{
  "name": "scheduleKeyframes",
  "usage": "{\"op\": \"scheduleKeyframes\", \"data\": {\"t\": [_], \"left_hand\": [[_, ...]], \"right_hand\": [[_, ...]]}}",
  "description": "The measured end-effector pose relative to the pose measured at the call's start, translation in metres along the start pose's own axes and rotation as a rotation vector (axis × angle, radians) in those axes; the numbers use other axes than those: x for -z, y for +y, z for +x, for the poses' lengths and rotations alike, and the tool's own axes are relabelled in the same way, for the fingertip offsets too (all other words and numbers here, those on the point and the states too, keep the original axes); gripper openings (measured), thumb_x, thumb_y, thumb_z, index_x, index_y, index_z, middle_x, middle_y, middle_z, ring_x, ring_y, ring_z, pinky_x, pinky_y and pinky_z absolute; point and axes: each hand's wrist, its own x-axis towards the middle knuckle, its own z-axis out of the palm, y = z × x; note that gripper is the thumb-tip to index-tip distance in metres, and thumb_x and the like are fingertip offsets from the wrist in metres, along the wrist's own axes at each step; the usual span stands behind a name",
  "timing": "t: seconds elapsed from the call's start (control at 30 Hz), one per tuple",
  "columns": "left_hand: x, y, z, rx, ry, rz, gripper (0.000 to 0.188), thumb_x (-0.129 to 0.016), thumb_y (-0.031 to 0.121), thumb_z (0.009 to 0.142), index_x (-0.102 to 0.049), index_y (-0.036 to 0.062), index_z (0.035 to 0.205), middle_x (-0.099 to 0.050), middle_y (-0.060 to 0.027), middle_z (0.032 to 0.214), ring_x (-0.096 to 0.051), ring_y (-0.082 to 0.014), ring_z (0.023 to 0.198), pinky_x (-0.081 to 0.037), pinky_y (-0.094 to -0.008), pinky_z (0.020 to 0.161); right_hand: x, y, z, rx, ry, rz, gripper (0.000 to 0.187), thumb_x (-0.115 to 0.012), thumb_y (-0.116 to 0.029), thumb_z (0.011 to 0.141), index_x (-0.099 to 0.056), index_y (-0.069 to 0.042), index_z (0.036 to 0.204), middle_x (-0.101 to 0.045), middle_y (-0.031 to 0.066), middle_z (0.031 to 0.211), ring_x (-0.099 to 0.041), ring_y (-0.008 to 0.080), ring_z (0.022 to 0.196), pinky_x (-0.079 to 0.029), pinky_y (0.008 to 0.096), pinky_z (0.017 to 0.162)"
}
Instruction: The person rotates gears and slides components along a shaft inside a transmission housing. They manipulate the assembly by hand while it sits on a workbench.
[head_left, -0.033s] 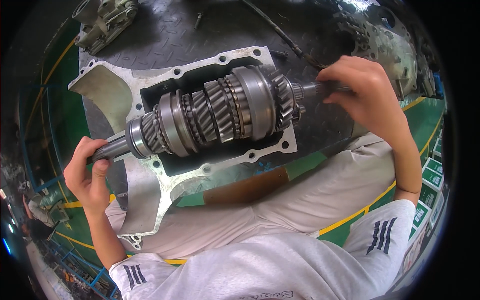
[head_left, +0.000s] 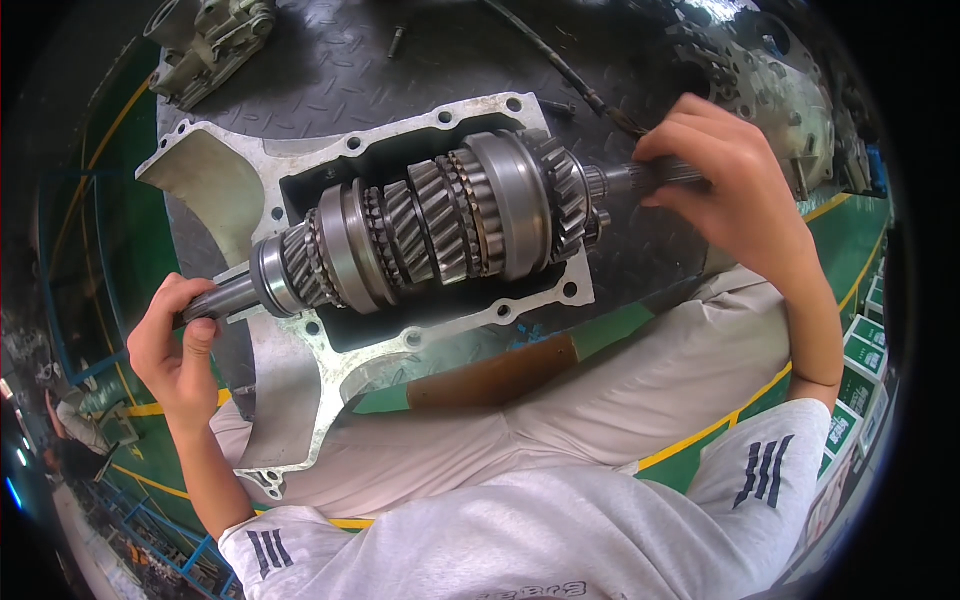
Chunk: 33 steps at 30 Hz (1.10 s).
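Observation:
A gear shaft assembly (head_left: 437, 230), with several helical gears and smooth steel rings, lies lengthwise in an open aluminium gearbox housing (head_left: 480, 108). My left hand (head_left: 172, 340) is closed round the thin shaft end at the left, thumb beneath it and fingers over it. At the far right, the fingers and thumb of my right hand (head_left: 725, 175) pinch the splined shaft end. The shaft slants slightly, its right end farther from me than its left. A bell-shaped flange (head_left: 285, 400) forms the housing's left side. The gears' undersides are hidden within the housing.
The housing sits on a dark tread-plate bench (head_left: 330, 50). Behind it are a cast metal part (head_left: 215, 45), a small bolt (head_left: 397, 42) and a long thin rod (head_left: 550, 55). Another large casting (head_left: 790, 110) stands at the far right. My legs are under the bench's near edge.
The gears have turned slightly about the shaft's axis. My right hand's knuckles have shifted a little as it grips the splined end; my left hand stays in place.

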Motion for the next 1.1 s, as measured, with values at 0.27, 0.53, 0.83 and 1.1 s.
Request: {"op": "scheduleKeyframes", "data": {"t": [0.27,0.53,0.83,1.1], "left_hand": [[-0.002,0.006,-0.005,0.086,0.012,-0.091,0.033,-0.069,0.025,0.103,-0.067,-0.0072,0.109,-0.057,-0.0065,0.086,-0.055,-0.0134,0.075,-0.041,-0.0253,0.067],[-0.007,0.003,-0.005,0.063,0.030,-0.109,0.029,-0.069,0.021,0.102,-0.068,-0.0070,0.111,-0.056,-0.0062,0.086,-0.053,-0.0138,0.078,-0.040,-0.0258,0.069],[0.003,0.000,-0.011,0.107,-0.036,-0.073,0.031,-0.067,0.020,0.105,-0.069,-0.0058,0.122,-0.066,-0.0095,0.118,-0.058,-0.0123,0.090,-0.048,-0.0247,0.081],[0.002,0.002,-0.011,0.120,-0.032,-0.090,0.031,-0.067,0.020,0.105,-0.069,-0.0059,0.122,-0.066,-0.0089,0.116,-0.057,-0.0118,0.089,-0.047,-0.0239,0.080]], "right_hand": [[0.006,-0.042,0.023,0.257,0.207,-0.124,0.072,-0.086,-0.038,0.082,-0.063,0.006,0.135,-0.066,0.0200,0.135,-0.060,0.0385,0.126,-0.048,0.0454,0.107],[-0.034,-0.060,0.040,0.248,0.221,-0.045,0.084,-0.088,-0.039,0.075,-0.061,0.005,0.142,-0.065,0.0200,0.139,-0.058,0.0402,0.129,-0.045,0.0500,0.111],[-0.038,-0.058,0.044,0.295,0.270,-0.014,0.083,-0.088,-0.039,0.075,-0.064,0.007,0.139,-0.066,0.0205,0.135,-0.060,0.0400,0.125,-0.046,0.0500,0.109],[-0.040,-0.056,0.046,0.318,0.272,-0.021,0.083,-0.085,-0.044,0.078,-0.064,0.007,0.139,-0.067,0.0202,0.136,-0.062,0.0404,0.123,-0.045,0.0534,0.110]]}}
